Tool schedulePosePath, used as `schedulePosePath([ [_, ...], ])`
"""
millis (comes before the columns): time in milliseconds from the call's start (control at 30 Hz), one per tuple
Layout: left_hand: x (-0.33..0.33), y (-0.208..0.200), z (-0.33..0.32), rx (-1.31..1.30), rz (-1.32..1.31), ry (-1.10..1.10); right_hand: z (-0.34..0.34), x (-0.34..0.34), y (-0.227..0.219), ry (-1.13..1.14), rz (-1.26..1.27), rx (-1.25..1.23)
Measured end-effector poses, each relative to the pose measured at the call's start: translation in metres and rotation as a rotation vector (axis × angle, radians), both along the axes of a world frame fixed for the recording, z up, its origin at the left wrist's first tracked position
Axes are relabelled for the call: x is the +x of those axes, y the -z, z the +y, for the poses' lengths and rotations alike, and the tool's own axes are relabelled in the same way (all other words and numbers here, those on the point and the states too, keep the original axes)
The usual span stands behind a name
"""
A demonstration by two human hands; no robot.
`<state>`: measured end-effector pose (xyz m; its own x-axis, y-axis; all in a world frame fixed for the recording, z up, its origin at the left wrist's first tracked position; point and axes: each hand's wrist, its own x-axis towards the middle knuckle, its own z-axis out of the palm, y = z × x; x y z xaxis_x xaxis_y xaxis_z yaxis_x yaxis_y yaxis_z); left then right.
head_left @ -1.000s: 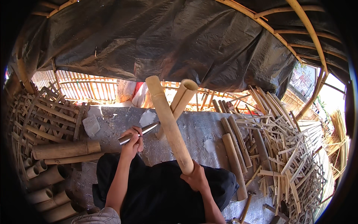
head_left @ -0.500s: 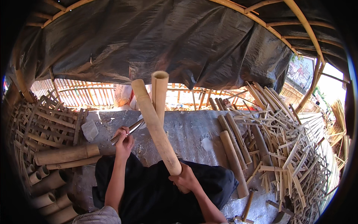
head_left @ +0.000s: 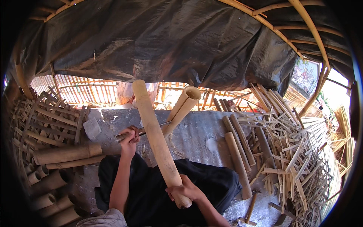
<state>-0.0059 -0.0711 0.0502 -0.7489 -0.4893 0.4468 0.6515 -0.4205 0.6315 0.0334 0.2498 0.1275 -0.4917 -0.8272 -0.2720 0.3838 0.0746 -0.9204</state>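
Note:
My left hand (head_left: 130, 137) is closed around the handle of a long-bladed knife (head_left: 141, 131). Its blade passes behind a thick bamboo pole and reaches the side of a bamboo tube (head_left: 184, 107). The tube leans to the right with its hollow end up, and a dark lengthwise split runs down from its rim. Whether the blade sits inside the split, I cannot tell. My right hand (head_left: 185, 188) grips the lower end of the thick bamboo pole (head_left: 153, 128), which slants up to the left in front of the tube and hides part of the knife.
Bamboo lengths (head_left: 68, 154) and cut tubes lie at left, below a woven bamboo lattice (head_left: 56, 123). At right are more bamboo poles (head_left: 239, 164), a heap of split strips (head_left: 295, 162) and a hammer (head_left: 252, 206). A black tarp (head_left: 170, 41) hangs behind.
The bamboo tube has tipped from upright to leaning right, and its split now shows. The knife has turned more level against it. My right hand and the pole have shifted slightly down.

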Motion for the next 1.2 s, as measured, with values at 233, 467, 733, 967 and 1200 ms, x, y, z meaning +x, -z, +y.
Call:
schedulePosePath([
  [233, 0.003, -0.013, -0.015, -0.017, 0.198, -0.149, -0.008, 0.021, -0.010, -0.021, -0.086, -0.234],
  [467, 0.004, -0.020, -0.003, 0.410, 0.287, 0.130, -0.015, 0.018, 0.024, -0.101, -0.417, -0.289],
  [733, -0.009, -0.028, 0.007, 0.490, 0.233, -0.061, -0.036, 0.056, -0.003, -0.243, -0.285, -0.487],
  [967, -0.030, -0.020, -0.026, 0.678, 0.332, -0.085, -0.049, 0.021, 0.023, -0.119, -0.548, -0.390],
  [1200, -0.065, -0.031, -0.054, 0.661, 0.286, -0.118, -0.081, 0.012, -0.042, -0.162, -0.269, -0.483],
])
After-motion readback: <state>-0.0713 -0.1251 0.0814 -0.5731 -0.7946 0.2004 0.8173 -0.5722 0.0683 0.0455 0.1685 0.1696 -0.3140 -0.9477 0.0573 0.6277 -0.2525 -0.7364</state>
